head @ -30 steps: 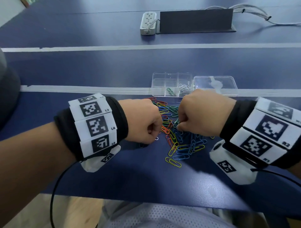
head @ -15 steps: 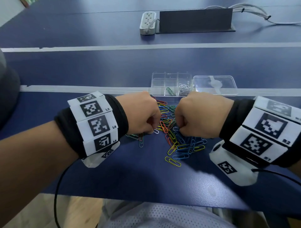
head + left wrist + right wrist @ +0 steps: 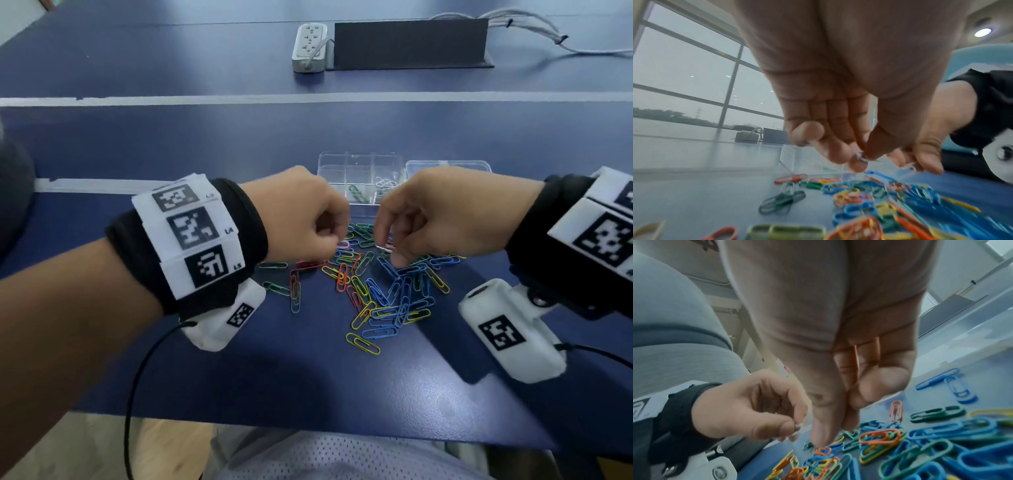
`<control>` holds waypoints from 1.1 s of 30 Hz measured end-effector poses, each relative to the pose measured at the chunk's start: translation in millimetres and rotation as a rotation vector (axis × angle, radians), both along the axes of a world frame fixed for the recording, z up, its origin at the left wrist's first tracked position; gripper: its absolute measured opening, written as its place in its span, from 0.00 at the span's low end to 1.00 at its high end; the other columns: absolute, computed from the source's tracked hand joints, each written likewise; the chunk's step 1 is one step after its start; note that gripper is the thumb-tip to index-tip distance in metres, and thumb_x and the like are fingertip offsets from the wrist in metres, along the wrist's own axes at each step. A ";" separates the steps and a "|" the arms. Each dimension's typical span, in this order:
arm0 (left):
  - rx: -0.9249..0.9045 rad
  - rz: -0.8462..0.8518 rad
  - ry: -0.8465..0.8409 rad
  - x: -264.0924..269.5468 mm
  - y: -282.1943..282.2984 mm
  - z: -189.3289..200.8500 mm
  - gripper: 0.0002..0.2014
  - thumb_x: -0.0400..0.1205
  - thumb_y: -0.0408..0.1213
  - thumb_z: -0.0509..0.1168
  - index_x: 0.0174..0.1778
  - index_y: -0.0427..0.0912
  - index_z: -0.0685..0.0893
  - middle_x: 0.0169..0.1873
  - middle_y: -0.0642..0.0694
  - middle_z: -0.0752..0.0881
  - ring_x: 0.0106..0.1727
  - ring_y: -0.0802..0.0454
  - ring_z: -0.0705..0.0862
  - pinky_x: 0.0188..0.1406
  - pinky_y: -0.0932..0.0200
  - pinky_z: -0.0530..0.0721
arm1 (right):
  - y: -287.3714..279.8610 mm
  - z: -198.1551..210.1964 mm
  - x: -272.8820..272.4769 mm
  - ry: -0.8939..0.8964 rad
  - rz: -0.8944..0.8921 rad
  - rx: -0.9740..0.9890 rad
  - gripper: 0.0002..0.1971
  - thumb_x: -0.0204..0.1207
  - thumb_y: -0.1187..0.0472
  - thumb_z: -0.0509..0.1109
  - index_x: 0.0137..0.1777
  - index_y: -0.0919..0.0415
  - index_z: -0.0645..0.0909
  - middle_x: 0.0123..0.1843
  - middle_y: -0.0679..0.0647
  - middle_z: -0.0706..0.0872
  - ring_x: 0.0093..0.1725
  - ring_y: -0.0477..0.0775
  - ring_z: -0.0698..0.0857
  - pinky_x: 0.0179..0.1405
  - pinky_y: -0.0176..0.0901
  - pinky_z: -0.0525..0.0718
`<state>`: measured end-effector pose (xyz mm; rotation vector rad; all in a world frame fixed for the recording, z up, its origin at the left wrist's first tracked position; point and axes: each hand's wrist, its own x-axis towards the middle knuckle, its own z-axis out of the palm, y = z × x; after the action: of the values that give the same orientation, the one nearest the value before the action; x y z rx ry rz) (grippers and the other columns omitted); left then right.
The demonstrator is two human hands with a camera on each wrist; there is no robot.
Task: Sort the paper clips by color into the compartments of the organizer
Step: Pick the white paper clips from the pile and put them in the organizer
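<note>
Paper clips lie heaped on the blue table before a clear organizer holding one green clip and several white clips in separate compartments; left hand and right hand each pinch a white clip.

Two hands: the left hand and the right hand. One clear organizer by the worktop's far edge, one green clip inside it. One clear lid. One power strip. The pile of paper clips has too many to count.
</note>
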<state>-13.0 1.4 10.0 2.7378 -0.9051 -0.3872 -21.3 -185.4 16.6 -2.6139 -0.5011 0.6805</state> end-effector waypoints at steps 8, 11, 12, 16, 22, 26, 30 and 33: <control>-0.146 0.178 -0.079 46.0 -21.0 3.6 0.05 0.78 0.39 0.65 0.45 0.48 0.86 0.36 0.54 0.85 0.28 0.69 0.75 0.43 0.67 0.74 | -15.4 5.0 31.2 -0.257 -0.347 0.104 0.10 0.72 0.66 0.68 0.44 0.52 0.89 0.29 0.51 0.89 0.25 0.46 0.87 0.33 0.25 0.80; -0.143 0.214 -0.101 57.2 -38.2 0.5 0.05 0.78 0.39 0.66 0.45 0.47 0.87 0.36 0.53 0.83 0.35 0.56 0.78 0.47 0.64 0.75 | -16.9 1.0 36.0 -0.271 -0.433 0.099 0.07 0.72 0.66 0.70 0.44 0.57 0.89 0.32 0.57 0.90 0.28 0.49 0.87 0.39 0.31 0.82; -0.138 0.226 -0.105 60.0 -43.7 0.2 0.06 0.78 0.39 0.67 0.45 0.47 0.88 0.36 0.52 0.83 0.39 0.54 0.79 0.47 0.63 0.75 | -15.6 -0.5 36.3 -0.273 -0.444 0.092 0.07 0.71 0.65 0.70 0.43 0.57 0.90 0.33 0.59 0.90 0.29 0.49 0.87 0.39 0.32 0.82; -0.121 0.226 -0.106 66.3 -60.6 -0.4 0.06 0.75 0.37 0.69 0.44 0.47 0.91 0.41 0.45 0.90 0.46 0.49 0.85 0.49 0.60 0.81 | -7.3 -2.7 39.3 -0.276 -0.455 0.064 0.06 0.71 0.63 0.71 0.43 0.55 0.90 0.32 0.56 0.88 0.38 0.54 0.89 0.47 0.41 0.86; -0.101 0.233 -0.111 66.2 -71.1 -2.7 0.04 0.70 0.37 0.74 0.39 0.47 0.90 0.36 0.47 0.87 0.46 0.46 0.87 0.44 0.59 0.80 | -7.6 -2.0 38.7 -0.273 -0.419 0.036 0.11 0.73 0.64 0.66 0.47 0.55 0.91 0.31 0.52 0.83 0.45 0.59 0.88 0.53 0.47 0.87; -0.081 0.215 -0.093 66.6 -72.5 -6.2 0.05 0.67 0.39 0.77 0.36 0.47 0.88 0.33 0.49 0.84 0.42 0.47 0.86 0.43 0.59 0.81 | -9.1 -2.2 36.0 -0.284 -0.386 0.011 0.11 0.72 0.63 0.68 0.47 0.53 0.90 0.35 0.53 0.87 0.45 0.57 0.87 0.53 0.45 0.85; -0.155 0.229 -0.096 64.1 -69.0 -3.6 0.07 0.70 0.37 0.74 0.43 0.45 0.90 0.29 0.52 0.81 0.39 0.52 0.80 0.41 0.64 0.75 | -8.9 -4.2 33.2 -0.301 -0.357 0.003 0.10 0.71 0.62 0.70 0.47 0.50 0.90 0.45 0.54 0.90 0.49 0.58 0.87 0.54 0.45 0.84; -0.155 0.210 -0.070 61.0 -65.3 -0.6 0.08 0.73 0.36 0.71 0.47 0.46 0.90 0.31 0.53 0.83 0.41 0.53 0.81 0.45 0.65 0.76 | -9.2 -3.1 31.8 -0.316 -0.333 -0.024 0.12 0.72 0.62 0.67 0.45 0.48 0.90 0.46 0.55 0.90 0.50 0.60 0.86 0.56 0.49 0.85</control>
<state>48.0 -63.9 9.4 2.6815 -0.6253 -0.1751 10.5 -194.6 13.6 -2.7473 -0.1355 0.1684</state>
